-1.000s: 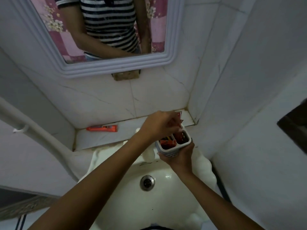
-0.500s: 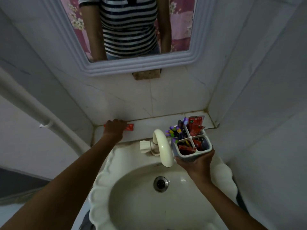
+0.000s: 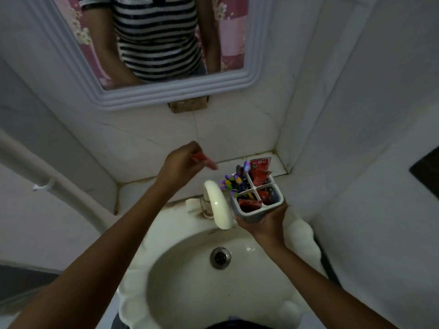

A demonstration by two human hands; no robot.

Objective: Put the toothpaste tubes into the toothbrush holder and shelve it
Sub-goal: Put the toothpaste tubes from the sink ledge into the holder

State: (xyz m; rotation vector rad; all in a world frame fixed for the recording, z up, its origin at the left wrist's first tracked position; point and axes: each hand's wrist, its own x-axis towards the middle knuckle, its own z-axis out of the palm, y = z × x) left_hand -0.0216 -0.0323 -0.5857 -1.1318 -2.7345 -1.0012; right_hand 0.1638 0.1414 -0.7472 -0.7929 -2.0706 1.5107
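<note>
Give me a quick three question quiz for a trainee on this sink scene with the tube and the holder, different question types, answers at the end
1. True or false: the holder stands on the ledge.
2. Which hand grips the loose tube? A) left B) right C) neither
3. Fill in: the holder is split into ____ compartments.

Key:
1. False. The right hand holds it up beside the tap, over the sink rim.
2. A. The left hand holds it in the air, above the ledge and left of the holder.
3. Four. The far left one holds toothbrushes; the others show red tubes.
</note>
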